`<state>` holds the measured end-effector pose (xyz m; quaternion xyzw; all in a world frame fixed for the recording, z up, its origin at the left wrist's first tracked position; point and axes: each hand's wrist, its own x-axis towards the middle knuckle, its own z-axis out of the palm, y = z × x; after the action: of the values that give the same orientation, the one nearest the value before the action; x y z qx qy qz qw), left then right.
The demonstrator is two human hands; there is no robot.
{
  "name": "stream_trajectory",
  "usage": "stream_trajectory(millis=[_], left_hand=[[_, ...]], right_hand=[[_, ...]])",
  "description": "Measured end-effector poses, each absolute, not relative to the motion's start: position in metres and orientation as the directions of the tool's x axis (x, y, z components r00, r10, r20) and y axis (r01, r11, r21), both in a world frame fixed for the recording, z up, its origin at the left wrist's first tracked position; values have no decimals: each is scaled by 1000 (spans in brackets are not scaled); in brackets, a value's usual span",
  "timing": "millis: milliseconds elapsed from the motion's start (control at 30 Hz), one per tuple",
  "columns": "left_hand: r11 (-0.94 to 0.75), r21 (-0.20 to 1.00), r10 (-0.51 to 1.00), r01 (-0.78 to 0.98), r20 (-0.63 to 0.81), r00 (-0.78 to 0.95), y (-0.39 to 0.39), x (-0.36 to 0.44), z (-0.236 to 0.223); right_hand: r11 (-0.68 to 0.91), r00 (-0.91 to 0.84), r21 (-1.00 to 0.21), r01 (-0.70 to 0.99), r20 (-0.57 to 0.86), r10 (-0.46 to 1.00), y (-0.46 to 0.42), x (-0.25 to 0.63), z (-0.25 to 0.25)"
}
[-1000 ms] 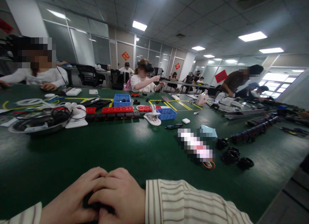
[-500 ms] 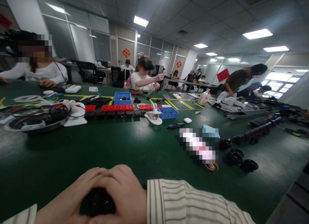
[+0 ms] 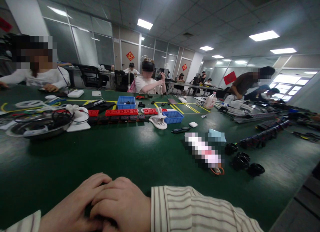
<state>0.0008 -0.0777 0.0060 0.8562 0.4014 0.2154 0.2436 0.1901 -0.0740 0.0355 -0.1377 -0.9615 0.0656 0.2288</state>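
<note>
My left hand (image 3: 77,200) and my right hand (image 3: 122,203) come together at the bottom of the view, just above the green table or resting at it. The right fingers curl over the left ones, and both hands are closed. Only a dark patch of the glossy black rounded object (image 3: 88,209) between them shows through the gap; fingers cover the rest. Striped cuffs reach both wrists. Several black ring-shaped parts (image 3: 240,161) lie on the table to the right, similar in colour to what I hold.
A blurred pink-white item (image 3: 203,150) and a light blue packet (image 3: 217,136) lie right of centre. Farther back are a white clip stand (image 3: 159,120), blue bins (image 3: 173,117), red socket blocks (image 3: 121,111) and a metal bowl (image 3: 37,133). Other people sit or stand around the table.
My right fingers have moved down over the black object, which showed plainly between my hands before and is now mostly covered. Across the table, a person has drawn an outstretched arm back in.
</note>
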Motion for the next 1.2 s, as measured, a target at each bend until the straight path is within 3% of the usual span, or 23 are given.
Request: stream_trajectory(millis=[133, 233, 333, 533, 700, 800, 933, 1067, 1200], left_hand=[[-561, 608, 796, 562, 209, 569, -76, -3, -4], [-575, 574, 799, 583, 240, 551, -74, -11, -16], [-621, 521, 763, 585, 234, 602, -71, -20, -25], [-631, 532, 738, 564, 190, 647, -69, -19, -10], [-607, 559, 724, 565, 96, 683, -74, -7, 16], [-593, 547, 736, 591, 69, 674, -75, -3, 21], [-594, 520, 740, 614, 54, 670, -74, 1, 21], [-590, 574, 757, 568, 147, 637, -75, 2, 18], [-567, 605, 792, 558, 215, 571, -75, -6, -3]], right_hand=[[983, -897, -128, 133, 407, 174, -67, 194, 37], [984, -898, -127, 124, 407, 165, -66, 196, 39], [963, -848, -201, 181, 463, 256, -68, 197, 39], [840, -644, -404, 362, 543, 539, -72, 195, 31], [814, -655, -332, 476, 484, 580, -76, 190, 24], [844, -702, -277, 459, 470, 535, -78, 189, 25], [929, -815, -211, 305, 447, 370, -76, 190, 31], [988, -907, -85, 127, 394, 150, -69, 194, 33], [992, -889, -65, 107, 441, 125, -67, 197, 32]])
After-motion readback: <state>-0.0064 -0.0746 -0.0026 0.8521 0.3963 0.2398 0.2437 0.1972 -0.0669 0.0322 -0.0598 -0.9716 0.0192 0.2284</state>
